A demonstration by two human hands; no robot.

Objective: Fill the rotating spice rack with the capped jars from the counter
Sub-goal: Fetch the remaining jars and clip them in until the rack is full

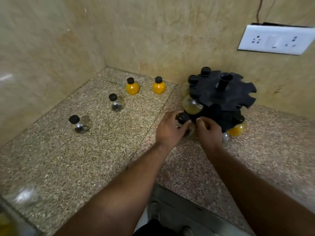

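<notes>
The black rotating spice rack point(226, 94) stands at the back right of the counter, near the wall. A few jars hang in its slots, among them a clear one point(191, 104) and an orange one point(237, 130). My left hand point(167, 130) grips a black-capped clear jar point(183, 118) at the rack's lower front edge. Beside it, my right hand point(208, 132) has its fingers curled against the rack's lower tier, touching the same jar. Two orange jars point(132, 86) point(158, 86) and two clear jars point(115, 103) point(79, 125) stand loose on the counter.
The speckled granite counter point(85, 159) fills the corner between two beige walls. A white socket plate point(277, 39) is on the right wall. A blurred glass object point(23, 196) sits at the near left edge. The floor and my shoes show below the counter front.
</notes>
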